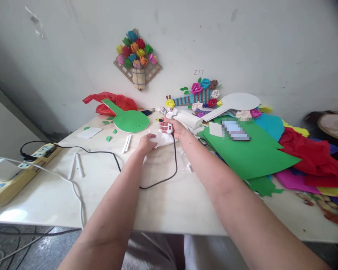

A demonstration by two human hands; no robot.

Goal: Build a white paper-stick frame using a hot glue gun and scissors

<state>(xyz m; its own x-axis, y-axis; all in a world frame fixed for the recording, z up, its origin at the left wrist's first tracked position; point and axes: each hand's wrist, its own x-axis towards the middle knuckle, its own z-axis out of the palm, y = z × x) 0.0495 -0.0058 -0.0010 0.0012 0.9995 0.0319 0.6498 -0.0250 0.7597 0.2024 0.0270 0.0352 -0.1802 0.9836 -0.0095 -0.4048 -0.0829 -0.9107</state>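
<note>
In my right hand (174, 127) is a white hot glue gun (169, 128) with a red switch; the fingers wrap its handle and a black cord runs down from it. My left hand (147, 144) is just left of it, thumb and fingers closed on the edge of a crumpled white tissue (165, 139) on the table. Two white paper rolls (126, 144) lie beside the left hand. Behind them rests a green paddle-shaped cutout (131, 121) with small dark marks.
A yellow power strip (25, 174) and cords lie at left, near two white strips (76, 165). Right are green sheets (250, 157), a phone (236, 130), a white paddle-shaped cutout (240, 101) and coloured crepe paper (312, 153). Paper flowers (136, 50) hang on the wall.
</note>
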